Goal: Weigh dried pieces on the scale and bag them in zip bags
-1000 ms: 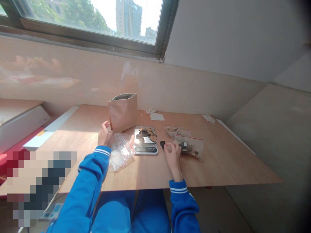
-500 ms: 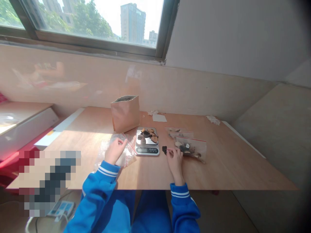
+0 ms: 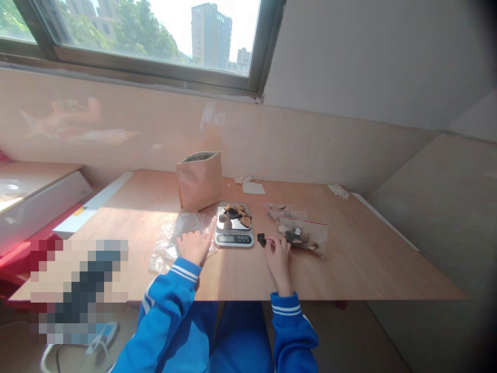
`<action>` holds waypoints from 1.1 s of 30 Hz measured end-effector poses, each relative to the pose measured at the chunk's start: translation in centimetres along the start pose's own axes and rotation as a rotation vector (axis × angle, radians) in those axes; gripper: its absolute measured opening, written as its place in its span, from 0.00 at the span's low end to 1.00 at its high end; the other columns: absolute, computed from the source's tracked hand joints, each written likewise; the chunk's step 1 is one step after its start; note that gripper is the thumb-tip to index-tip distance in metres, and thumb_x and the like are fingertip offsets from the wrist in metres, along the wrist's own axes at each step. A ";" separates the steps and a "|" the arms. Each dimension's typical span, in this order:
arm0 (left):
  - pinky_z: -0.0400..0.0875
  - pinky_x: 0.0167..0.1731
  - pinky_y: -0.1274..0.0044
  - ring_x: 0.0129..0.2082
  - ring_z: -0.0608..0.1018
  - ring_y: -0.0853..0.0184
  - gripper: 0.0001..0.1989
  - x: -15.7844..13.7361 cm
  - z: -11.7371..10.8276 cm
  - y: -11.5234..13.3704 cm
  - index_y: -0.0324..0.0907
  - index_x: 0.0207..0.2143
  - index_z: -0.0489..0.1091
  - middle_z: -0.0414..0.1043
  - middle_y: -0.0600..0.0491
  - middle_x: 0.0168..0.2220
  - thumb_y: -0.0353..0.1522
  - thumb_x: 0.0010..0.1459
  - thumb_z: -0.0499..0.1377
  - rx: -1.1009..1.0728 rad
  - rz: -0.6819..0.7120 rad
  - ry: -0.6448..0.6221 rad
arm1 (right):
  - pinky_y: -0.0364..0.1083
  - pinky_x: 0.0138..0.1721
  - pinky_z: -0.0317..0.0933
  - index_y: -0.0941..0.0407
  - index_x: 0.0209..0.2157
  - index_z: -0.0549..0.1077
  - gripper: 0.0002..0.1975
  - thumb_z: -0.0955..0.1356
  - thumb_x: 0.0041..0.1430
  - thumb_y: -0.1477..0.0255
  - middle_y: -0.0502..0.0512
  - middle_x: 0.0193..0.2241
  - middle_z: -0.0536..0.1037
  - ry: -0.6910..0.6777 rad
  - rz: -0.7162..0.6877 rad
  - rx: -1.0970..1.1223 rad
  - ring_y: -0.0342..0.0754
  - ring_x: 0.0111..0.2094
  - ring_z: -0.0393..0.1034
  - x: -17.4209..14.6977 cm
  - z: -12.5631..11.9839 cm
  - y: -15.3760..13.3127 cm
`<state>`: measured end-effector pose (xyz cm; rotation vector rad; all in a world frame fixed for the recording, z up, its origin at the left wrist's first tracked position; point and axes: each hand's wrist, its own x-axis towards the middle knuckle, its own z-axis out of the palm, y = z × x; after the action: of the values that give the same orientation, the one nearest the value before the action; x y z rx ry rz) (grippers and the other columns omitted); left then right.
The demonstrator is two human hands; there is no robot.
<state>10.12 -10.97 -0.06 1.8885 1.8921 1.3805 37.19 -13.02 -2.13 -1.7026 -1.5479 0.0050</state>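
Note:
My right hand (image 3: 277,254) pinches a small dark dried piece (image 3: 261,240) just off the right edge of a digital kitchen scale (image 3: 234,240). Several brown and black dried pieces (image 3: 235,213), like sliced mushroom or herb, lie on the scale's steel plate. Over clear zip bags (image 3: 166,243) at the scale's left rests my left hand (image 3: 193,247), its index finger stretched toward the scale's left side and the other fingers partly bent. Nothing shows in its grasp. The digits on the display are too small to read.
Behind the left bags stands an open brown paper pouch (image 3: 199,181). Filled zip bags (image 3: 306,235) lie to the right, one touching or near my right hand. A white paper (image 3: 253,187) and crumpled tissue (image 3: 338,191) lie at the back of the wooden table (image 3: 368,259).
My left hand has come lower and turned to the right, from a pinch above the bags to an extended index finger by the scale. My right hand is nearly still, keeping the dark piece.

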 end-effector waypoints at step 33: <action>0.54 0.25 0.75 0.28 0.73 0.60 0.22 6.4 -3.4 3.8 0.43 0.29 0.71 0.75 0.45 0.30 0.41 0.63 0.41 0.067 -0.459 0.038 | 0.58 0.60 0.51 0.55 0.57 0.60 0.22 0.60 0.63 0.63 0.65 0.58 0.59 -0.222 -0.198 0.136 0.56 0.63 0.50 5.9 1.8 -7.0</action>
<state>9.29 -8.00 7.50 1.3328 2.2272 1.2198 31.94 -7.74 3.52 -1.4759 -1.8319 0.1983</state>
